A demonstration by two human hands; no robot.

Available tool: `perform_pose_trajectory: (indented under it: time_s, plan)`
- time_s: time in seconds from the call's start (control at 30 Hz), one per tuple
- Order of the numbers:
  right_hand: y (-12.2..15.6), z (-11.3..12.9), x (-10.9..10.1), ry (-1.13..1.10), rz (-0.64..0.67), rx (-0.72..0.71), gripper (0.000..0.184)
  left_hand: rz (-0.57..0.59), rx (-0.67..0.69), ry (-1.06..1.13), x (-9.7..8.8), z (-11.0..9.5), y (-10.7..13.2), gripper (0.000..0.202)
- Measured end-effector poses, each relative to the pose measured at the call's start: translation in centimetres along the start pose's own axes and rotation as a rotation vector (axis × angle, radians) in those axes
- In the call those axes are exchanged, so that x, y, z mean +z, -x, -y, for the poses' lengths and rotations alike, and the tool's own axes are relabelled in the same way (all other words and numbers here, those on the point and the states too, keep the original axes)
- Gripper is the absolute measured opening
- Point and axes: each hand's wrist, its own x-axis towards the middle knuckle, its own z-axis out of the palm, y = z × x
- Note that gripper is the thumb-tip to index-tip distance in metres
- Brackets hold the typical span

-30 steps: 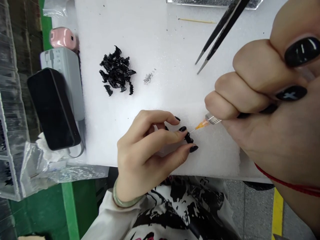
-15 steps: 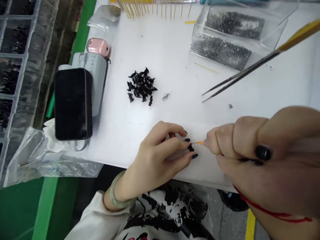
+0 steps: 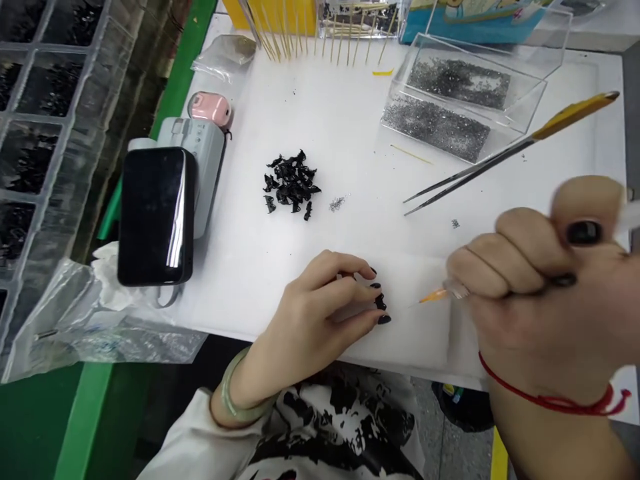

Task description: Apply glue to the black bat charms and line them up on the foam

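Observation:
My left hand [image 3: 320, 310] rests on the white foam mat [image 3: 345, 200] and pinches a small black plastic piece [image 3: 381, 303] between thumb and fingertips. My right hand [image 3: 540, 293] is a fist wrapped round a glue syringe with an orange needle tip [image 3: 431, 297]. The tip points left and stands a short gap away from the black piece. A heap of the same small black pieces [image 3: 291, 183] lies farther back on the mat, with a tiny cluster of silver beads [image 3: 337, 203] beside it.
Long tweezers with a yellow handle [image 3: 500, 157] lie at the right. Behind them is a clear box of grey glitter-like beads [image 3: 445, 100]. A black phone [image 3: 155, 213] lies on a grey device at the left, with a clear compartment tray [image 3: 45, 133] beyond. Wooden sticks [image 3: 320, 30] stand at the back.
The needle tip touched the black piece before; my right hand has drawn back to the right, leaving a gap. The view has pulled back and up.

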Motion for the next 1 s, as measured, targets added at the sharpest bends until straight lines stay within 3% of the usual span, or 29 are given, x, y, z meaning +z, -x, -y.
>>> perform_pose_trajectory:
  time_s: [0.1,0.33,0.57,0.77,1.0]
  plan:
    - [-0.7,-1.0,1.2,0.018,0.005,-0.052,0.060,0.005,-0.018,-0.022,-0.1,-0.1,0.0,0.015]
    - [-0.9,-1.9,1.9,-0.041,-0.101,0.027,0.068,0.012,-0.043,-0.062,-0.2,-0.4,0.1,0.019]
    - [-1.3,-1.7,1.4,0.021,-0.095,0.079,0.095,0.025,-0.051,-0.089,-0.3,-0.8,0.1,0.020]
    - [-1.1,-1.8,1.3,0.069,-0.115,0.052,0.091,0.030,-0.048,-0.095,-0.4,-0.8,0.1,0.020]
    - [-1.4,-1.6,1.8,0.136,-0.152,0.098,0.106,0.028,-0.043,-0.108,-0.4,-0.8,0.2,0.018]
